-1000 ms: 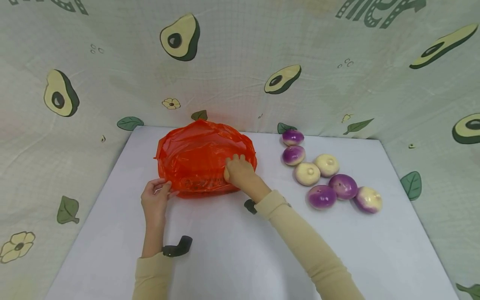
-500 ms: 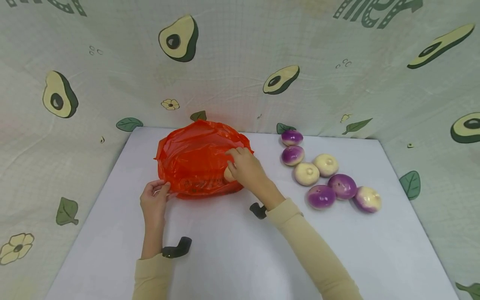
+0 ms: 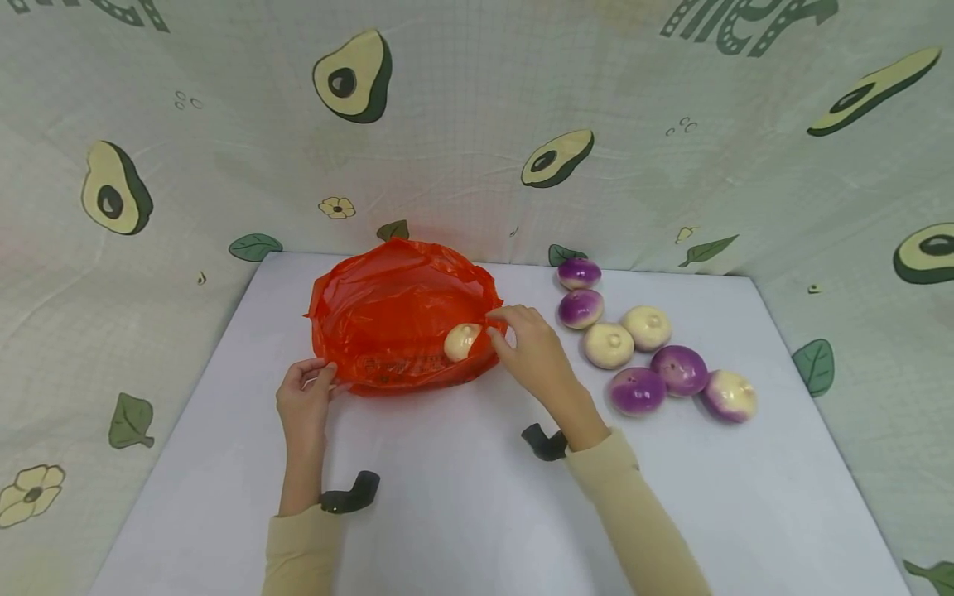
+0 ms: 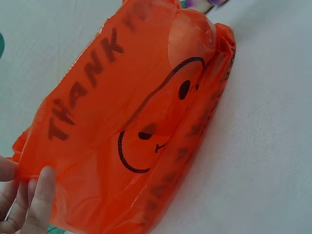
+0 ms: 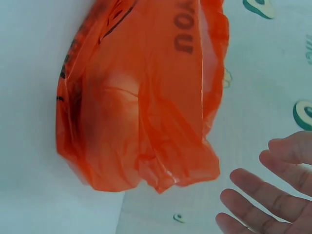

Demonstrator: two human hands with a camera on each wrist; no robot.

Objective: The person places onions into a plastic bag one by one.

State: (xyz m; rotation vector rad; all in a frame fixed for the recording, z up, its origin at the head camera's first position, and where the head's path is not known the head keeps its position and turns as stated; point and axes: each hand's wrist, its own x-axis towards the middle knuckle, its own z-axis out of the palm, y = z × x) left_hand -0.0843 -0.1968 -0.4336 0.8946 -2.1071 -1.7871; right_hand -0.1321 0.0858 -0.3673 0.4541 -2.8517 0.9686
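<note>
A red plastic bag (image 3: 387,314) lies with its mouth held wide on the table. Inside it, near the right side, sits a white turnip (image 3: 461,341), its pale shape showing through the film in both wrist views. My left hand (image 3: 305,393) pinches the front left rim of the bag between thumb and fingers; in the left wrist view these fingers (image 4: 41,200) grip the edge beside the printed "THANK YOU". Just off the bag's right rim is my right hand (image 3: 537,352), fingers spread and holding nothing, as the right wrist view (image 5: 273,190) shows.
Several purple-and-white turnips lie right of the bag: two purple ones (image 3: 581,309) toward the back, pale ones (image 3: 609,345) in the middle, and more (image 3: 679,370) to the right. An avocado-print cloth (image 3: 447,108) hangs behind the white table (image 3: 447,497).
My right hand has let go of the white turnip inside the bag and drawn back to the right, its fingers opening. My left hand still pinches the rim.
</note>
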